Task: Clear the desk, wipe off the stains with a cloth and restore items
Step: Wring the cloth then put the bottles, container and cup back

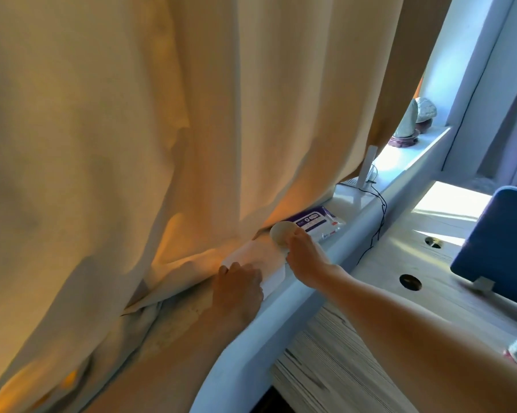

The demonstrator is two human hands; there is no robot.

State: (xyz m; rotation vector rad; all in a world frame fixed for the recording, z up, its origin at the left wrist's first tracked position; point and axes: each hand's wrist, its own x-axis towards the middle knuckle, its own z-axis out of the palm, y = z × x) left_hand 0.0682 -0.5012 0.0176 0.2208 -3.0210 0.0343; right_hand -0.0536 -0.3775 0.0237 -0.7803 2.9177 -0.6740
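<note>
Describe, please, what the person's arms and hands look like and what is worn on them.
Both hands are bare: the left hand and the right hand wear no gloves, and no ring, watch or bracelet shows. The right forearm is uncovered to the frame's edge, no sleeve in view. The left wrist lies in shadow; no cuff shows there.

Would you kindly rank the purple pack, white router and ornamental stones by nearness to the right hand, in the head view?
1. Purple pack, just beyond the right hand.
2. White router, farther along the sill.
3. Ornamental stones, at the sill's far end.
</note>
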